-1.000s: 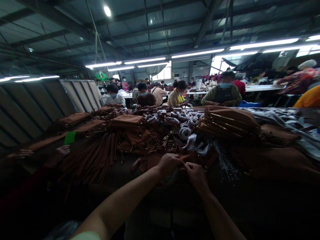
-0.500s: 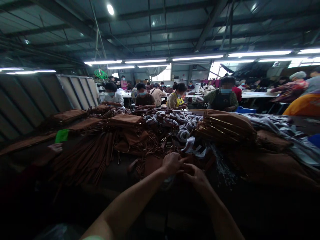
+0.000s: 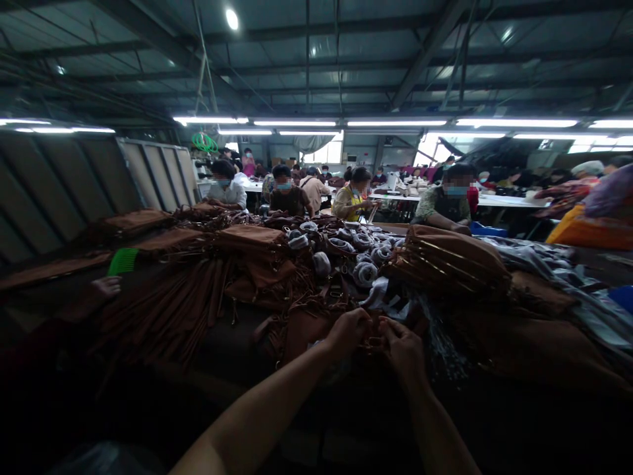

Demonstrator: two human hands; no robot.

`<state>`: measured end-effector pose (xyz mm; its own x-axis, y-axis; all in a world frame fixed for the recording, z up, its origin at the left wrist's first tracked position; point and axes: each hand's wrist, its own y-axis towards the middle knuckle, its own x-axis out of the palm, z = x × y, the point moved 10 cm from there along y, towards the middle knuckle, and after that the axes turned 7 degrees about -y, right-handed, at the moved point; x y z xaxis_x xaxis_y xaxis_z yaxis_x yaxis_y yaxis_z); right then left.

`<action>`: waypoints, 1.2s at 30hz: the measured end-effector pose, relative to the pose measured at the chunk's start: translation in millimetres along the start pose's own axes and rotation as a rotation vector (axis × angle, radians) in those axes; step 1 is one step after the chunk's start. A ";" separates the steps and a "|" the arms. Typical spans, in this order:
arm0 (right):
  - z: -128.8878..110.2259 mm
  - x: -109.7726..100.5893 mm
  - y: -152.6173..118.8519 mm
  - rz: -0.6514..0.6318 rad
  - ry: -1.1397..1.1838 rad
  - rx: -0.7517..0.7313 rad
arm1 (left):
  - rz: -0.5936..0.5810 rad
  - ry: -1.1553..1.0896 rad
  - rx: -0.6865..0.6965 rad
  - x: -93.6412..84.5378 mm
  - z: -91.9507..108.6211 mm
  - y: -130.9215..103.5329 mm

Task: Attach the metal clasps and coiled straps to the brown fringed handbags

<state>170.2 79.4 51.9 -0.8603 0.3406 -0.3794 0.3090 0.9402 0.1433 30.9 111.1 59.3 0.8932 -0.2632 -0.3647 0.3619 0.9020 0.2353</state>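
Just beyond the fingers (image 3: 390, 328), wrapped rolls (image 3: 364, 273)

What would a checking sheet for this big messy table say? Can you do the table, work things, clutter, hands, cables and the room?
Surface: dark table, largely covered.
Work things: brown piece in front of the person, with a small metal fitting between the hands.
Clutter: brown straps, white wrapped rolls, stacked brown bags; a green comb-like thing by a co-worker's hand.
Hands: left hand and right hand close together, fingers bent; too dark to tell their grip.
Cables: green coil hanging behind; cable or hose, cannot tell.
Surroundings: co-workers opposite, tube lights above.
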 end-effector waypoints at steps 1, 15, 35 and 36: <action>5.5 3.5 -0.6 -0.024 0.066 0.044 | -0.013 -0.021 0.012 1.2 -1.8 0.8; 19.9 12.3 0.9 -0.148 0.250 0.132 | -0.047 -0.241 0.092 -2.3 10.9 -3.4; 26.5 19.9 3.5 -0.224 0.152 0.039 | -0.077 -0.185 0.078 1.3 8.5 -3.2; 26.2 20.0 3.2 -0.229 0.152 0.040 | -0.075 -0.192 0.079 1.4 8.2 -3.1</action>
<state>164.6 89.3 20.8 -0.9595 0.1173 -0.2560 0.1129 0.9931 0.0318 33.2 105.2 65.4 0.8945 -0.3960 -0.2073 0.4426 0.8498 0.2864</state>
